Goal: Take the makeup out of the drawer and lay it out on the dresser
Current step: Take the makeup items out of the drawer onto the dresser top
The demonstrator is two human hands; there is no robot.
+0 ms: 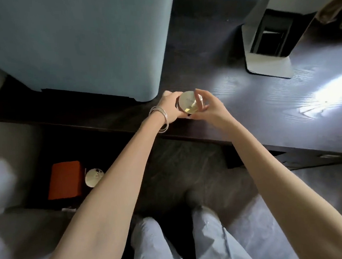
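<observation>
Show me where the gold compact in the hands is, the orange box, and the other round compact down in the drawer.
gold compact (188, 103), head view, on its round lid.
orange box (66, 179), head view, on its top face.
round compact in the drawer (94, 176), head view, on its pale lid.

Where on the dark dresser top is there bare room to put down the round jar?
Free: the dark wood dresser top right of both hands, before the white folded stand. Tight: the corner by the pale blue box, where left hand and right hand hold the round gold-lidded jar.
</observation>
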